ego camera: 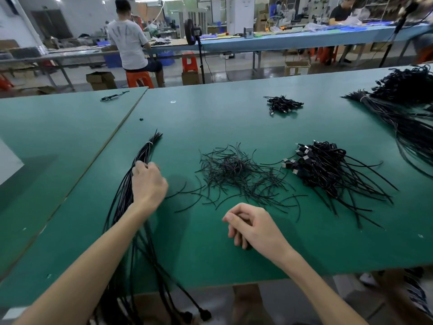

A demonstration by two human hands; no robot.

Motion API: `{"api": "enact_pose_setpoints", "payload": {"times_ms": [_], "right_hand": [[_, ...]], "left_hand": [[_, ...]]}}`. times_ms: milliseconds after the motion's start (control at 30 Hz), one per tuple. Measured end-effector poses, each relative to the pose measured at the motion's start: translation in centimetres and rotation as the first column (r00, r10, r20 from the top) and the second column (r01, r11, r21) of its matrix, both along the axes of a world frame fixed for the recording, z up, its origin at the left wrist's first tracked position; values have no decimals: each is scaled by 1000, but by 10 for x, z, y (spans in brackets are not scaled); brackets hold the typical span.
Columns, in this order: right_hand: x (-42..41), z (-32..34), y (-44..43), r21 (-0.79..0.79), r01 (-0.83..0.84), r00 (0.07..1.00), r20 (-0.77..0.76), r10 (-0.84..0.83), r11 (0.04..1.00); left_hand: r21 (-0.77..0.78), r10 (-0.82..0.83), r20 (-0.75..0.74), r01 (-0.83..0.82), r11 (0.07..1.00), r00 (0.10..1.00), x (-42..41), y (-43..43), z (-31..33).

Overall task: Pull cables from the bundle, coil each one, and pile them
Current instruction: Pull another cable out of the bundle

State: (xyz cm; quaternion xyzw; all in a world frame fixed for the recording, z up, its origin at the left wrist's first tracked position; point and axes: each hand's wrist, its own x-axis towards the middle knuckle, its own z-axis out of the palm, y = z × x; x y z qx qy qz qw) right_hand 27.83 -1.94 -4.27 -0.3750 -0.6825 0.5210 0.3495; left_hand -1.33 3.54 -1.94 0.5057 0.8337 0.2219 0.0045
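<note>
A long bundle of black cables (143,153), tied with a white band near its far end, lies along the left of the green table (210,118) and hangs over the front edge. My left hand (147,181) rests on the bundle with its fingertips curled onto the cables. My right hand (250,226) hovers low over the table near the front, fingers loosely curled, nothing visible in it. A pile of coiled black cables with plugs (328,167) lies to the right.
A heap of short black wire ties (236,172) lies mid-table. A small cable pile (283,104) sits farther back, and a large bundle (403,106) at the far right. A loose cable (113,96) lies far left. People work at benches behind.
</note>
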Motion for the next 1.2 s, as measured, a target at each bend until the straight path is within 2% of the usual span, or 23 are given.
{"api": "enact_pose_setpoints", "payload": {"times_ms": [100,333,667,800,1000,1100,1200], "right_hand": [[-1,-1,0,7,3,1000,14,-3,1000],[0,-4,-1,19,9,1000,26,-10,1000],[0,-7,1,29,4,999,32,-5,1000],[0,-7,2,24,3,1000,28,-3,1000],[-1,-7,2,25,7,999,36,-8,1000],[-1,-6,1,28,5,999,46,-6,1000],[-2,-5,0,26,0,998,61,-1,1000]], "left_hand": [[-111,72,-72,-80,991,995,-24,-11,-4],[-170,135,-75,-146,975,988,-39,-11,-6],[-180,77,-70,-89,980,995,-46,-11,-6],[-171,71,47,-62,983,996,-58,-10,0],[-81,71,369,-44,996,927,-61,-12,10],[-105,29,434,19,994,900,-54,-17,11],[-179,-25,399,104,978,917,-50,-21,12]]}}
